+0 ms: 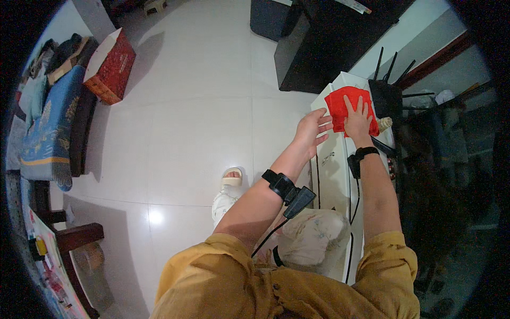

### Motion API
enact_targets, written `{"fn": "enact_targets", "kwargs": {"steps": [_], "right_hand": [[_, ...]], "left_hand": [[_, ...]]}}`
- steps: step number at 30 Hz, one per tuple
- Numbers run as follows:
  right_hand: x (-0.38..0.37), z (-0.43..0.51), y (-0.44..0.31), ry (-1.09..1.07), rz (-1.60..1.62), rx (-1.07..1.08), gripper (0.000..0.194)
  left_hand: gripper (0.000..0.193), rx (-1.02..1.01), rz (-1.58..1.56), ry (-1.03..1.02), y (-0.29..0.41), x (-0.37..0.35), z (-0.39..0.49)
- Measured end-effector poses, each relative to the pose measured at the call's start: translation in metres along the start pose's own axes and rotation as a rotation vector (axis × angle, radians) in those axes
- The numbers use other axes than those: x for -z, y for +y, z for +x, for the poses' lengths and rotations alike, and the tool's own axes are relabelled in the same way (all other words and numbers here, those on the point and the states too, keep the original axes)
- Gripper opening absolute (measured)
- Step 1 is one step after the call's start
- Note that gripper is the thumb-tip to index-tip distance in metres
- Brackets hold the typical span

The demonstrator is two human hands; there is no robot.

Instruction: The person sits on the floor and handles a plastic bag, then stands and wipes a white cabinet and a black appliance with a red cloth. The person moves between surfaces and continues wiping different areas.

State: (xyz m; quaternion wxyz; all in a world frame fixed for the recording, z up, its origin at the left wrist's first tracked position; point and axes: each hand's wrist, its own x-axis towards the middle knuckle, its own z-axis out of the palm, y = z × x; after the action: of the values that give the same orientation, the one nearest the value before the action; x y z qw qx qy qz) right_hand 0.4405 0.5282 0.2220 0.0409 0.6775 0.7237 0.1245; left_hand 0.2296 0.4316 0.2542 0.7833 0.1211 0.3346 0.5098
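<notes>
A folded red cloth (338,104) lies on top of a narrow white cabinet (332,175) at the right. My right hand (357,119) rests flat on the cloth with its fingers spread. Just left of the cloth's edge is my left hand (312,129), palm turned sideways and fingers slightly curled, holding nothing; whether its fingertips touch the cloth or the cabinet, I cannot tell. Beside the cloth's right corner is a pale, ribbed roll-like object (385,124). Each wrist wears a black strap with a small device and a cable.
A black router (384,95) with several antennas stands behind the cloth. Beyond the cabinet is a large black piece of furniture (308,60). At the left are a red box (113,67), a seat with a blue patterned cover (53,131) and a dark wooden frame (79,237).
</notes>
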Motion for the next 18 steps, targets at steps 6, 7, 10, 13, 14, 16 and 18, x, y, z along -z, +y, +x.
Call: {"fn": "enact_targets", "kwargs": {"steps": [6,7,10,13,14,16,18], "right_hand": [[-0.003,-0.004,-0.001,0.008,-0.031,0.000,0.076],[-0.003,-0.005,-0.001,0.023,-0.038,0.010,0.076],[-0.005,-0.013,0.001,0.034,-0.051,0.025,0.073],[-0.009,-0.022,0.003,0.065,-0.044,0.051,0.071],[-0.010,-0.025,0.004,0.071,-0.056,0.061,0.070],[-0.011,-0.030,0.006,0.073,-0.046,0.103,0.066],[-0.011,-0.037,0.008,0.056,-0.089,0.133,0.068]], "left_hand": [[0.045,-0.005,0.014,-0.016,-0.001,-0.002,0.001],[0.045,-0.007,0.011,-0.017,-0.001,-0.003,0.001],[0.044,-0.016,0.006,-0.018,0.000,-0.004,-0.001],[0.044,-0.026,-0.002,-0.020,0.002,-0.003,-0.002],[0.044,-0.026,-0.006,-0.019,0.003,-0.003,-0.002],[0.044,-0.036,-0.011,-0.018,0.003,-0.003,-0.002],[0.044,-0.050,-0.012,-0.022,0.003,-0.002,-0.001]]}}
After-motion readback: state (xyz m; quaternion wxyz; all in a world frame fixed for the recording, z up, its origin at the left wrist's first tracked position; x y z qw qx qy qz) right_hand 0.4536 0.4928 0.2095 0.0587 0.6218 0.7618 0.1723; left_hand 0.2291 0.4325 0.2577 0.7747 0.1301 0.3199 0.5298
